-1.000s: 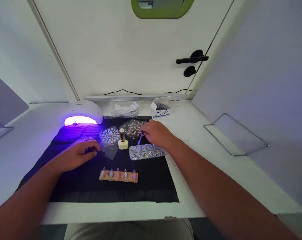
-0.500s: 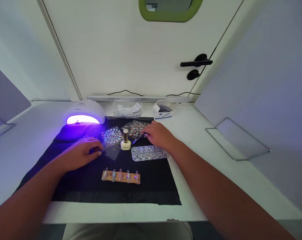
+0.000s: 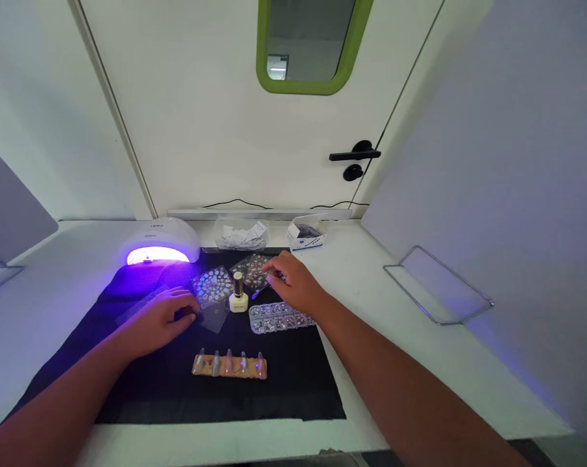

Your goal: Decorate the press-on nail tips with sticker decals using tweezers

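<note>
My left hand [image 3: 164,316] rests curled on the black mat [image 3: 142,389], fingertips pressing a small clear sticker sheet [image 3: 214,314]. My right hand [image 3: 293,283] pinches a thin purple-tipped stick [image 3: 260,291] above the clear rhinestone box [image 3: 277,316]. A small cream polish bottle [image 3: 238,294] with a gold cap stands between the hands. Two colourful sticker sheets, one [image 3: 213,283] to the left and one [image 3: 252,270] to the right, lie behind the bottle. Near me lies a strip with several false nail tips [image 3: 229,364].
A white nail lamp [image 3: 161,241] glows purple at the mat's back left. A clear tub of white pieces [image 3: 239,233] and a small open blue-white carton [image 3: 305,235] stand at the back. Wire-edged panels [image 3: 434,285] sit to either side of the white desk. A door with a black handle [image 3: 354,154] is behind.
The camera has tilted up, showing more of the door window. My right hand has turned the stick so its tip points down left. The left hand stays on the sheet.
</note>
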{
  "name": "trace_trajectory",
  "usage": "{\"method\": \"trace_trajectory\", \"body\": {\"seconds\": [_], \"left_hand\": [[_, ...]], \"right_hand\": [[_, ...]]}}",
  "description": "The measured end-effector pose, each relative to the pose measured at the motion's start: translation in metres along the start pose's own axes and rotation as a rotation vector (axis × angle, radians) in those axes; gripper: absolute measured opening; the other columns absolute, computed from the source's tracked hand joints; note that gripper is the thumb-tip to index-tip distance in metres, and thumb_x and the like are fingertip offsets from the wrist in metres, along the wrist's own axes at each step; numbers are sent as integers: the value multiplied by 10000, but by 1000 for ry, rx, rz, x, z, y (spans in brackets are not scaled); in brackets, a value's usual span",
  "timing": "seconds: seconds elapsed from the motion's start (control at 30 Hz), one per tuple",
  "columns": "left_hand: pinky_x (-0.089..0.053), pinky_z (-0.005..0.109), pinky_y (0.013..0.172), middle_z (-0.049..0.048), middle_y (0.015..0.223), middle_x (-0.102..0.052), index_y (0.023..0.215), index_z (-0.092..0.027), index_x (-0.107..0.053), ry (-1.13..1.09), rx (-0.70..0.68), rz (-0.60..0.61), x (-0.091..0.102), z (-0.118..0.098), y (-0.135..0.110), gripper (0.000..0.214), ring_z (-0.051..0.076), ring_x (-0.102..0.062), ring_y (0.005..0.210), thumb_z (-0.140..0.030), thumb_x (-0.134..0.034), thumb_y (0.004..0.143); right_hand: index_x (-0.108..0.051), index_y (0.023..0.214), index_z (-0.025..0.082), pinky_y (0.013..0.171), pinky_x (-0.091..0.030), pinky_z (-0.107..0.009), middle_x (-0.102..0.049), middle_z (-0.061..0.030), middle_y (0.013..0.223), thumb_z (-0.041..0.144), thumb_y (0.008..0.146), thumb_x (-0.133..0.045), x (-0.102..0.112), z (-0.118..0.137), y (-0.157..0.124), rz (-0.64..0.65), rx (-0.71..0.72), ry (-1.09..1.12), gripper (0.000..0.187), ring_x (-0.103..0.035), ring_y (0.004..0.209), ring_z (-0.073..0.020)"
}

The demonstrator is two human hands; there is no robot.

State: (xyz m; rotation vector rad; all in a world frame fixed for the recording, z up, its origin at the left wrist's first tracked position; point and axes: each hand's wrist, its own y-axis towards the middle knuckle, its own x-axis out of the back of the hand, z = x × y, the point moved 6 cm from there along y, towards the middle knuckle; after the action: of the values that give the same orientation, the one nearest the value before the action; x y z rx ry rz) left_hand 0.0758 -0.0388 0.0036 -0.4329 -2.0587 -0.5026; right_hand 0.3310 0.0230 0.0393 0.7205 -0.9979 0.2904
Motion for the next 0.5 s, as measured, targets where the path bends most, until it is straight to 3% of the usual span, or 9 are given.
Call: {"method": "trace_trajectory", "body": {"seconds": [0.33, 0.5], "left_hand": [[-513, 298, 726, 21, 830, -689, 856, -208, -648, 37, -70, -79, -3, 0, 0, 247, 182, -628, 794, -309, -457, 975], [-451, 289, 643, 5, 640, -557, 613, -195, -513, 69, -109, -65, -6, -2, -1, 444, 162, -556, 658, -395, -436, 1002]], "right_hand": [[-607, 1248, 178, 885, -591, -444, -645, -98, 1261, 347, 966, -617, 19, -53, -5, -260, -228, 9, 328, -667, 1056, -230], [-603, 1256, 177, 891, -589, -451, -641, -100, 1269, 347, 964, -620, 33, -76, -6, -375, -354, -64, 338, -665, 1067, -235]]}}
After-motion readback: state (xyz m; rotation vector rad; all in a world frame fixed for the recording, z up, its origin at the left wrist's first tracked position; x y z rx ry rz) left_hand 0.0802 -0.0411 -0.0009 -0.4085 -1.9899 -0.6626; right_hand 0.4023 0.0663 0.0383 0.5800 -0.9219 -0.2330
